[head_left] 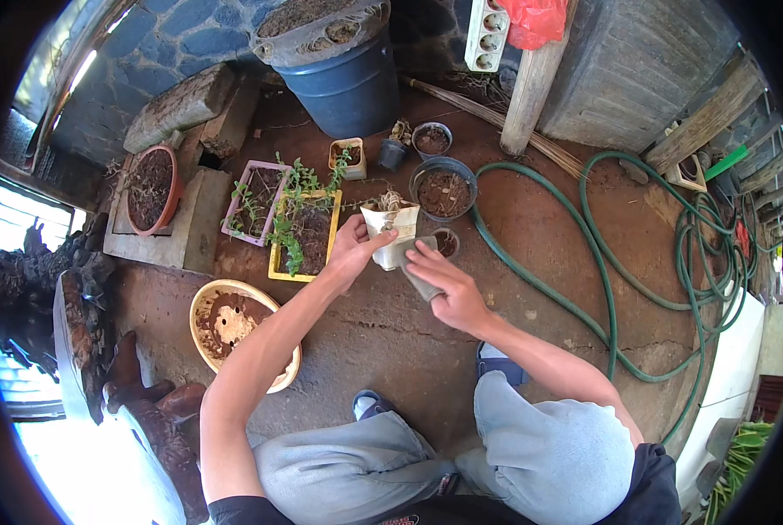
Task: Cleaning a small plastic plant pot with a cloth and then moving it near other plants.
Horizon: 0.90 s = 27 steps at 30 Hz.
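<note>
My left hand (356, 251) grips a small white square plant pot (379, 220) by its side, holding it up in front of me. Soil and a pale, dry-looking plant (391, 202) show at its top. Against the pot's right side, my right hand (451, 287) presses a grey piece of cloth or sponge (423, 287), its fingers laid over it. Just beyond the pot stand a round dark pot (444, 191) with soil and a smaller soil-filled pot (447, 242), partly hidden by my right hand. Left of my left hand is a yellow rectangular planter (305, 276) with leafy stems.
A purple planter (250, 241), a terracotta bowl (174, 206) on blocks and an oval cream basin (288, 372) lie to the left. A large blue barrel (339, 92) stands at the back. Green hose (615, 328) loops across the floor on the right, near a wooden post (536, 83).
</note>
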Motion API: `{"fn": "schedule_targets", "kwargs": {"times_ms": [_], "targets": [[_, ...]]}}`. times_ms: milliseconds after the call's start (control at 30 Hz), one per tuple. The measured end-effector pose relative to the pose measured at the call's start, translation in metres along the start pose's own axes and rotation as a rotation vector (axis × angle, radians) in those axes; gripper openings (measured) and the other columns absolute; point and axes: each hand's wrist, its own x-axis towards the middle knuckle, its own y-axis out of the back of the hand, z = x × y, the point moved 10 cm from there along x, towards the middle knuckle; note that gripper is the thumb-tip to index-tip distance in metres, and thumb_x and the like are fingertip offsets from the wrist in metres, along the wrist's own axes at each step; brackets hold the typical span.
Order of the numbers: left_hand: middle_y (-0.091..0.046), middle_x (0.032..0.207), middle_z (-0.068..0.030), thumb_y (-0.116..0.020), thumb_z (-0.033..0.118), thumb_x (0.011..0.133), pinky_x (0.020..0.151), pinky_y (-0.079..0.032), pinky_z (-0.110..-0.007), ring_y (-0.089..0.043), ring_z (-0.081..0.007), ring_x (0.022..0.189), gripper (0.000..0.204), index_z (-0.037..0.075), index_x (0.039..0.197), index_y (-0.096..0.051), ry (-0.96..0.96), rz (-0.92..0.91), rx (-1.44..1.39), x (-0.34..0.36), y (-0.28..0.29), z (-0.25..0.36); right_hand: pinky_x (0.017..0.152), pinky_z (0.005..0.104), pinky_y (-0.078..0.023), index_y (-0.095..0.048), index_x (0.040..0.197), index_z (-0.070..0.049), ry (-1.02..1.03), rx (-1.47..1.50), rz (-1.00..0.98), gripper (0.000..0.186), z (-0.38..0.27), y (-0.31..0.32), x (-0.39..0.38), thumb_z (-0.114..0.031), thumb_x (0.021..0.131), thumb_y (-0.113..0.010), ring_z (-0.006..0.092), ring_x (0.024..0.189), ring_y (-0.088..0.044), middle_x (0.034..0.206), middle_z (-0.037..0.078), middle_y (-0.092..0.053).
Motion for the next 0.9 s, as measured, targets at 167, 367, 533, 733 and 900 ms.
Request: {"fn": "schedule_targets", "kwargs": {"times_ms": [167,367,533,733,900], "targets": [[-0.068,0.137,-0.0178,-0.084,0.023,0.096,0.11,-0.054,-0.042,-0.068,-0.0247,0.127,0.065,-0.006,0.144,-0.049,0.12,0.056,-0.117,-0.006,-0.001,-0.013,0.125,0.0409,-0.044,-0.071,0.14,-0.003,-0.144,0.192,0.383,0.064,0.034,0.048,0.013,0.02,0.083,-0.051,0.0293,0.149,-0.056,0.152,0.013,-0.066],[-0.068,0.137,-0.0156,-0.081,0.022,0.098,0.11,-0.055,-0.043,-0.068,-0.0249,0.127,0.061,-0.003,0.144,-0.049,0.104,-0.02,-0.125,-0.006,-0.019,-0.006,0.113,0.0327,-0.047,-0.064,0.148,0.002,-0.434,0.535,0.387,0.047,0.072,0.033,0.023,0.006,0.102,-0.056,0.0192,0.133,-0.064,0.146,0.014,-0.07],[-0.069,0.137,-0.0143,-0.08,0.021,0.099,0.109,-0.055,-0.043,-0.068,-0.0237,0.127,0.059,-0.001,0.144,-0.05,0.081,-0.023,-0.154,-0.01,-0.025,0.004,0.115,0.0334,-0.046,-0.061,0.153,0.0,-0.466,0.477,0.346,0.052,0.067,0.012,0.013,0.003,0.101,-0.056,0.0194,0.131,-0.064,0.141,0.015,-0.072],[-0.068,0.138,-0.0126,-0.077,0.021,0.101,0.11,-0.054,-0.041,-0.067,-0.0223,0.128,0.058,-0.001,0.147,-0.05,0.052,-0.045,-0.208,-0.008,-0.024,0.013,0.112,0.034,-0.048,-0.061,0.152,-0.001,-0.524,0.419,0.21,0.057,0.069,0.002,0.005,0.002,0.096,-0.056,0.0205,0.127,-0.067,0.136,0.017,-0.074],[-0.063,0.143,-0.0129,-0.074,0.019,0.102,0.112,-0.052,-0.042,-0.063,-0.022,0.133,0.058,-0.001,0.149,-0.049,0.075,-0.087,-0.278,-0.007,-0.024,0.001,0.114,0.0346,-0.047,-0.061,0.153,0.0,-0.523,0.444,0.429,0.057,0.08,0.024,0.019,0.002,0.096,-0.054,0.0215,0.127,-0.067,0.139,0.018,-0.073]]}}
